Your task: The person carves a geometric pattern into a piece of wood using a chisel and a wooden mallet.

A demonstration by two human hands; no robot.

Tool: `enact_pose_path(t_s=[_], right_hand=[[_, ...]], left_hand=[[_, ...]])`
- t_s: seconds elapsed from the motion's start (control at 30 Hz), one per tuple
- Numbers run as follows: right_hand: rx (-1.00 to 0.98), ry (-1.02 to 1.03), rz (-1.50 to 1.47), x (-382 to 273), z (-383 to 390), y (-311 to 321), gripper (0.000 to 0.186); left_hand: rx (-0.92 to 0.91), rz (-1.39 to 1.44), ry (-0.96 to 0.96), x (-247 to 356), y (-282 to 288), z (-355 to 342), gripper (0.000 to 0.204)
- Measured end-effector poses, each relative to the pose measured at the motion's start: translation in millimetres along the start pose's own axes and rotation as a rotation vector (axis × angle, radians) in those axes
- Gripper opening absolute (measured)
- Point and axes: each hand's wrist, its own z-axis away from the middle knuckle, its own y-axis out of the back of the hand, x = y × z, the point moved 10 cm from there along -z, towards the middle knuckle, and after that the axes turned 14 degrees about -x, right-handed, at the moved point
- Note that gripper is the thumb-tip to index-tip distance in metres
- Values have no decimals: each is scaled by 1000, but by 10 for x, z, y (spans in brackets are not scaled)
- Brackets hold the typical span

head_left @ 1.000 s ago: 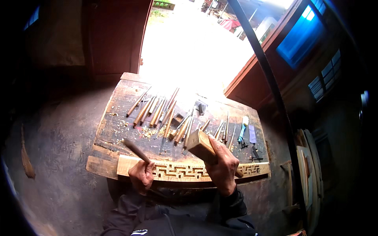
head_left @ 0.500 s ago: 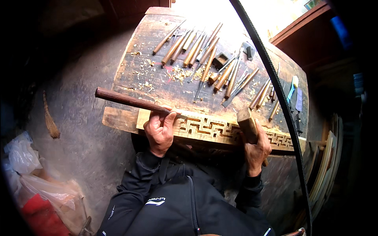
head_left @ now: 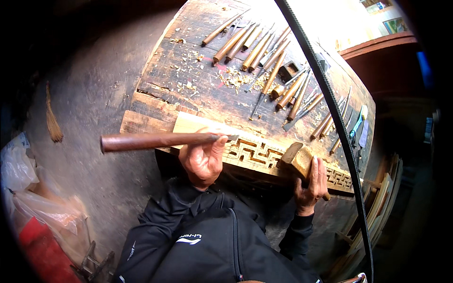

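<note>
Pinched in the fingers of my left hand (head_left: 203,162) is a wood chisel (head_left: 151,140). Its long reddish-brown handle points left and lies almost level, and its short metal tip is over the carved board (head_left: 257,155). That pale board has a geometric pattern of cut grooves and lies along the near edge of the bench. My right hand (head_left: 311,189) is closed on a wooden mallet (head_left: 301,162), whose block-shaped head covers part of the pattern. The mallet is to the right of the chisel tip, apart from the chisel.
Several wood-handled chisels (head_left: 231,45) lie across the workbench (head_left: 158,70) among shavings (head_left: 236,78). A small dark box (head_left: 290,70) and a blue brush (head_left: 359,118) are there too. A black strap (head_left: 325,85) crosses the view. Left on the floor are a whisk broom (head_left: 53,118) and plastic bags (head_left: 52,207).
My view has shifted, so the bench tools appear farther up and right. The chisel handle has swung from a slope to nearly level. The mallet head has turned in my right hand.
</note>
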Motion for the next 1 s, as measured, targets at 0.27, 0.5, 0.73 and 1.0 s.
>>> enact_pose_path(t_s=[0.27, 0.5, 0.73, 1.0], right_hand=[[53, 433, -334, -1716, -388, 802, 90], [-51, 813, -631, -2579, -758, 782, 49], [132, 845, -1012, -2365, -534, 767, 69], [94, 797, -1051, -2441, -584, 665, 69]], left_hand=[[-207, -261, -516, 445, -276, 107, 44], [-324, -192, -490, 336, -312, 214, 28], [-268, -276, -551, 365, -282, 284, 49], [-251, -178, -496, 312, -207, 268, 45]])
